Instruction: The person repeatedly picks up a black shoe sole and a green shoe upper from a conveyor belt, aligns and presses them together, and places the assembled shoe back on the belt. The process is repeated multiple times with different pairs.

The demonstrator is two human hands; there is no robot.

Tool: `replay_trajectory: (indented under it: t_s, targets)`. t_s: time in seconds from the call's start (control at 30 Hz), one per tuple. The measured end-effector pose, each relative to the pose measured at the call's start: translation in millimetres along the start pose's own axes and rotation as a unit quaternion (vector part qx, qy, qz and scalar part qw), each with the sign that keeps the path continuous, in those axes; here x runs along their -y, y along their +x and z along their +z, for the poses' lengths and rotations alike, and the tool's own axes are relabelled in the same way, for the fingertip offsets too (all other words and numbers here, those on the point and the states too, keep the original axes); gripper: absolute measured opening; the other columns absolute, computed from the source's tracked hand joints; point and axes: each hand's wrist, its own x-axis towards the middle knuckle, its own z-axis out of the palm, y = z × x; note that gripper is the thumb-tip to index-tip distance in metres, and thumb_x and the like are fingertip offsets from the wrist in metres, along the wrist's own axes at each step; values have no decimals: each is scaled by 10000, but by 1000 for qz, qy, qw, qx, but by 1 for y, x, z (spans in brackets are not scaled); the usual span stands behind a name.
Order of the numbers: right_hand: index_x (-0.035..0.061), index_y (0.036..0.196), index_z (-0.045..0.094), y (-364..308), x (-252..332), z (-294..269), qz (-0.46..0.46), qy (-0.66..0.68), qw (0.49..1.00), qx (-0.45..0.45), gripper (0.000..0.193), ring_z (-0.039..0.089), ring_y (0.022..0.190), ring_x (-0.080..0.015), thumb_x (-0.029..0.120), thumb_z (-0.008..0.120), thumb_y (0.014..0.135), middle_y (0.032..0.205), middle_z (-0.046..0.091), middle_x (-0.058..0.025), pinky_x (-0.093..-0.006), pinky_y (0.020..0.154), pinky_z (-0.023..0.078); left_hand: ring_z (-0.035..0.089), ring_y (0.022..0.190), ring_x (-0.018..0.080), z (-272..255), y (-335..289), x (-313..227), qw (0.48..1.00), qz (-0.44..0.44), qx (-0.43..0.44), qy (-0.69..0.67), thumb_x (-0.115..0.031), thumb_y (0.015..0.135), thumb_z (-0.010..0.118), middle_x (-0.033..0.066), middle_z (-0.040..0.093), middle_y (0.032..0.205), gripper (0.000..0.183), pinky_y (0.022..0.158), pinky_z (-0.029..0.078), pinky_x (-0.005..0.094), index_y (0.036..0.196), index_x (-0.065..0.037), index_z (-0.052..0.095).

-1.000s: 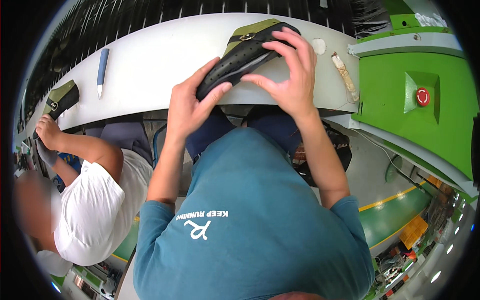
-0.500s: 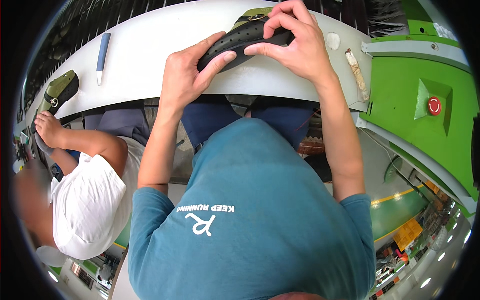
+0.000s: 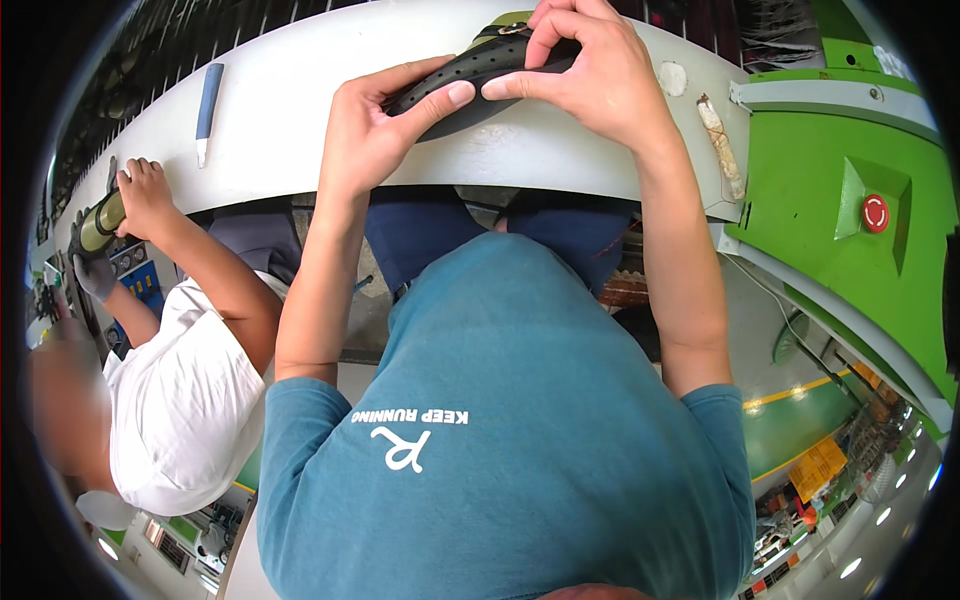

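Over the far part of the white table, a black perforated shoe (image 3: pixel 478 66) sits on an olive-green shoe last (image 3: pixel 512 19). A small metal ring shows at its strap. My left hand (image 3: pixel 385 125) grips one end of the shoe, its thumb along the near edge and its fingers behind. At the other end my right hand (image 3: pixel 600 75) is closed on the shoe, thumb against the near edge and fingers bent over the top. The two thumb tips are close together. What the fingers touch on the far side is hidden.
On the table (image 3: pixel 270 110) lie a blue-handled tool (image 3: pixel 208 112), a white lump (image 3: pixel 672 78) and a wrapped stick (image 3: pixel 722 148). A green machine (image 3: pixel 830 200) with a red button (image 3: pixel 875 212) stands at right. A co-worker (image 3: pixel 185 400) at left handles another green last (image 3: pixel 100 222).
My hands and the shoe have shifted slightly; my right fingers sit a little higher. The co-worker has turned the other last and brought a hand up onto it.
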Motion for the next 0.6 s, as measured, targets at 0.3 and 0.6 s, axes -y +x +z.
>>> replay_trajectory:
  t_s: [0.3,0.6]
  targets:
    - [47,839,725,-9,-14,-14,-17,49,999,13,325,691,1021,-240,175,1007,740,1119,684,-79,-351,879,560,747,1002,146,-11,19,-16,985,69,29,157,-258,969,881,104,824,1084,447,939,580,309,1296,30,785]
    - [42,800,708,-10,-18,-8,-3,54,998,-11,333,701,991,-227,179,1008,752,1106,696,-83,-351,852,568,735,970,120,-4,38,-3,987,102,45,119,-289,948,907,104,828,1062,386,883,588,307,1153,14,787]
